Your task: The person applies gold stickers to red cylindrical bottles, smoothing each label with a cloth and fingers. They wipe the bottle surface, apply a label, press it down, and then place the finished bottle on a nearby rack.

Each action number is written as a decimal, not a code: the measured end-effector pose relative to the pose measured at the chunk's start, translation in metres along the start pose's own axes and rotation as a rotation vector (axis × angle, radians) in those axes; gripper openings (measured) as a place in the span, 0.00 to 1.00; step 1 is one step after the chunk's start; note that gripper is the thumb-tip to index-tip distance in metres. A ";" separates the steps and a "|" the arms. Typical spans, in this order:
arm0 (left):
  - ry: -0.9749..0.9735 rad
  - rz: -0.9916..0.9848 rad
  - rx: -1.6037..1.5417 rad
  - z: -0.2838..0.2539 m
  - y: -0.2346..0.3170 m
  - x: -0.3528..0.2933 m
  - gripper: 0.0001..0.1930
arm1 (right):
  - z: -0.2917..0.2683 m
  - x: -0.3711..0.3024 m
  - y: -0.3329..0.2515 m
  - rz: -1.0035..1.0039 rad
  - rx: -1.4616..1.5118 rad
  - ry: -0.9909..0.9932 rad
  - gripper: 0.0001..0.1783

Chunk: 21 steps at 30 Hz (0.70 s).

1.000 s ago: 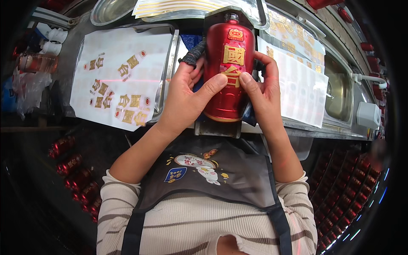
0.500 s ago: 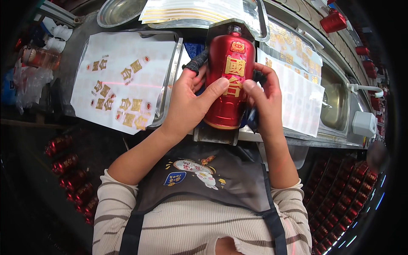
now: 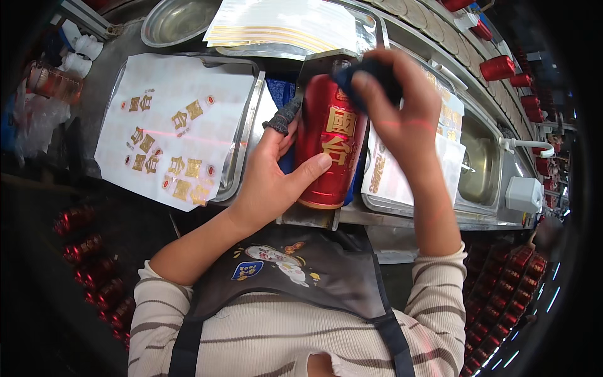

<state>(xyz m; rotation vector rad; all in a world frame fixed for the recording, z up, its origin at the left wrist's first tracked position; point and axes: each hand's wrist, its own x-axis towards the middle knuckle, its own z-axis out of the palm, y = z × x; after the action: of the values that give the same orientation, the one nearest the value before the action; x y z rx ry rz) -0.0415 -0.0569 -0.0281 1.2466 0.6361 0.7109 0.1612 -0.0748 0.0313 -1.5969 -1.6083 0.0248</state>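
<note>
A glossy red bottle with gold raised characters lies on a metal stand in front of me, its neck pointing away. My left hand is closed round its left side, thumb across the front by the lower character; a dark wrap covers one finger. My right hand presses a dark blue cloth to the bottle's upper right shoulder, hiding part of the emblem there. To the left, a sheet of white backing paper carrying several gold character stickers rests on a metal tray.
A metal bowl and a stack of white sheets with gold edges stand at the back. On the right are more sticker sheets, a sink and a white jug. Rows of red bottles stand low on both sides.
My right hand has left the bottle's lower right side and moved up to its shoulder with the dark cloth. My left hand keeps its hold on the bottle.
</note>
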 end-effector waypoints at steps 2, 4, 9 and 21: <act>0.007 0.005 0.007 -0.001 -0.001 -0.001 0.39 | 0.000 0.032 0.029 -0.052 -0.040 0.059 0.15; 0.047 0.024 0.046 0.000 -0.004 -0.001 0.38 | -0.004 0.014 0.012 0.047 0.179 0.083 0.11; 0.030 0.067 -0.014 0.002 -0.006 0.000 0.37 | -0.004 -0.019 0.003 0.047 0.016 0.125 0.14; 0.041 -0.091 -0.352 -0.014 -0.014 -0.003 0.28 | 0.003 -0.050 -0.033 -0.552 -0.093 -0.092 0.12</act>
<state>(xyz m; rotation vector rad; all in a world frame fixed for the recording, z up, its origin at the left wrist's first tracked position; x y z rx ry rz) -0.0517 -0.0531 -0.0449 0.8758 0.5689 0.7376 0.1243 -0.1203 0.0210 -1.1819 -2.0985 -0.2761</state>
